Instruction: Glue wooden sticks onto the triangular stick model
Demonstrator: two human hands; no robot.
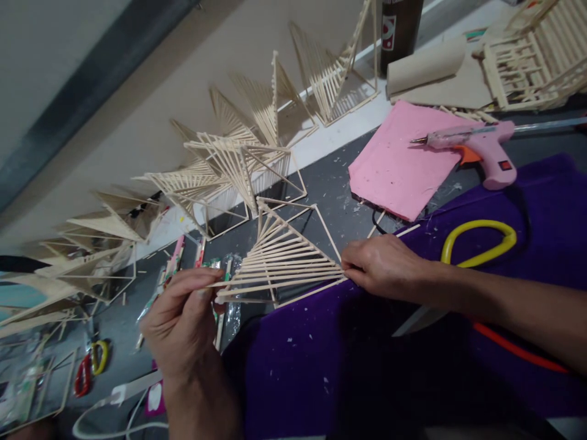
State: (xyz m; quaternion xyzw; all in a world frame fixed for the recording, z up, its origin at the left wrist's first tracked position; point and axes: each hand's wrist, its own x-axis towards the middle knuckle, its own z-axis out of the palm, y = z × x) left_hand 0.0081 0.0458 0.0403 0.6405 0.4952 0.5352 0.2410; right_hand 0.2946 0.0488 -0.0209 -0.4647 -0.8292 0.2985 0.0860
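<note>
Your left hand (183, 324) pinches one end of a stick fan (279, 263) above the counter (330, 189); your right hand (380, 266) grips its opposite corner, beside a purple cloth (321, 360).

A pale fan-shaped frame of thin wooden sticks (282, 263) lies tilted over the edge of the purple cloth and grey table, its sticks spreading from a narrow right-hand corner toward a wide left side
</note>
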